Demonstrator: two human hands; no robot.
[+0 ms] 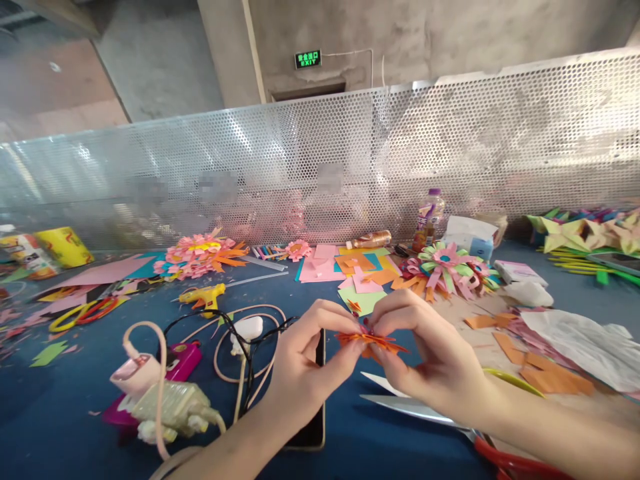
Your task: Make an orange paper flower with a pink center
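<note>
Over blue tabletop [350, 440] | hands [310, 363] [430, 343] pinching layered orange paper [374, 339] | bare gap between scissors [417, 407] and dark slab's [314, 421] edge

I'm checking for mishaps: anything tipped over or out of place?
One bottle lies on its side behind the paper sheets, unlike the upright purple-capped bottle. Scissors lie with blades open near the right hand, an awkward spot.

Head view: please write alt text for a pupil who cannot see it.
The left hand and right hand pinch an orange paper piece over a blue table. Open scissors lie beneath the right hand; a yellow glue gun and paper flowers lie farther back.
</note>
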